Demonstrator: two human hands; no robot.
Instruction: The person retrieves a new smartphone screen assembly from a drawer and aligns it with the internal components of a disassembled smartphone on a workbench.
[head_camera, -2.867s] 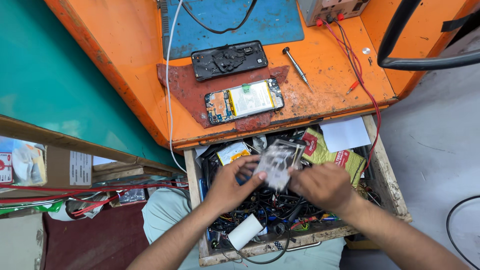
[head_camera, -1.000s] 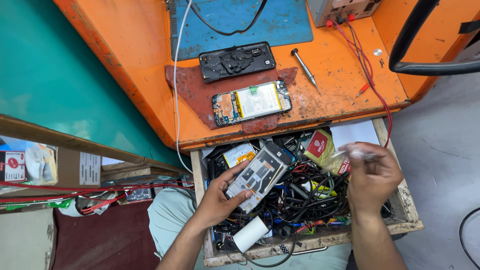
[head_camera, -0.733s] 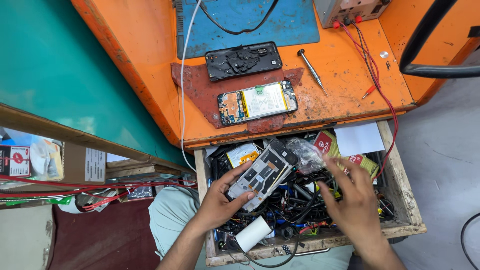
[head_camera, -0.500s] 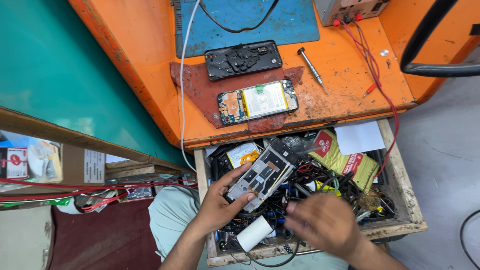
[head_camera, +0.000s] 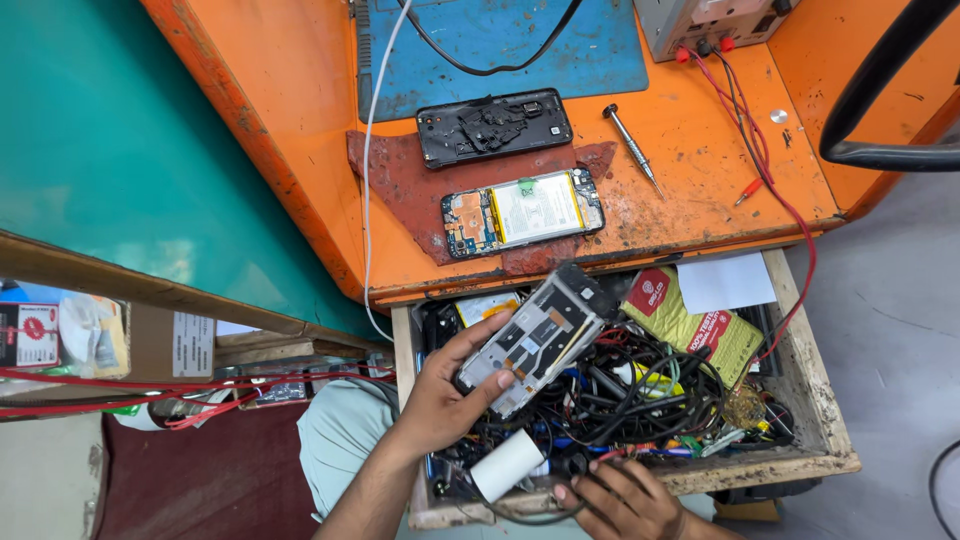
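Head view shows my left hand clamped around a stripped phone frame, fingers wrapped under it and thumb over its lower edge, holding it tilted just above the tangle of cables in the open wooden drawer. What has changed is my right hand: a moment ago it was up among the packets at the drawer's far right, and now it has dropped to the drawer's front lip, fingers loosely curled and holding nothing, resting beside the white roll. So the frame is carried by one hand alone. Room is tight: the orange bench overhangs the drawer's back edge just above the frame, where the opened phone lies, and the yellow-green packet sits just right of it.
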